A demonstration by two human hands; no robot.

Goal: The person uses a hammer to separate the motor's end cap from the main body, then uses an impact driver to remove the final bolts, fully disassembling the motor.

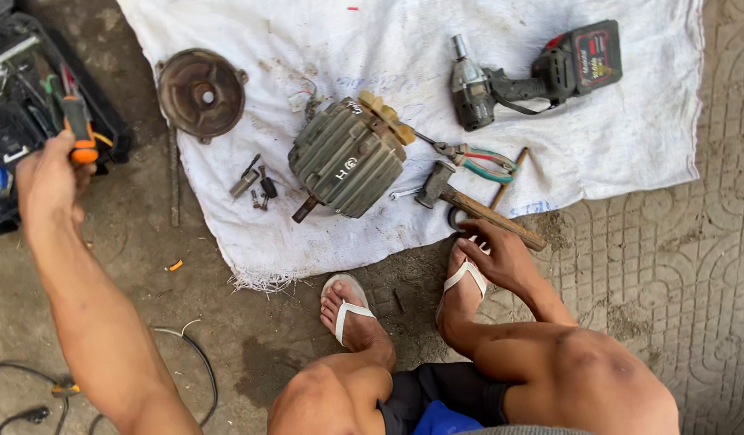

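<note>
Your left hand point(48, 179) holds an orange-handled tool point(79, 129) over the black toolbox point(17, 97). Your right hand point(501, 256) rests by the hammer point(468, 203). The grey motor point(348, 157) lies on the white cloth point(404, 48), near the pliers point(472, 159).

Bare, stained concrete floor point(251, 362) on the left; patterned paving blocks point(694, 242) on the right. Even daylight. Black cable point(203, 362) lying loose.

head view, straight down, near, over white cloth point(597, 153), knees
</note>
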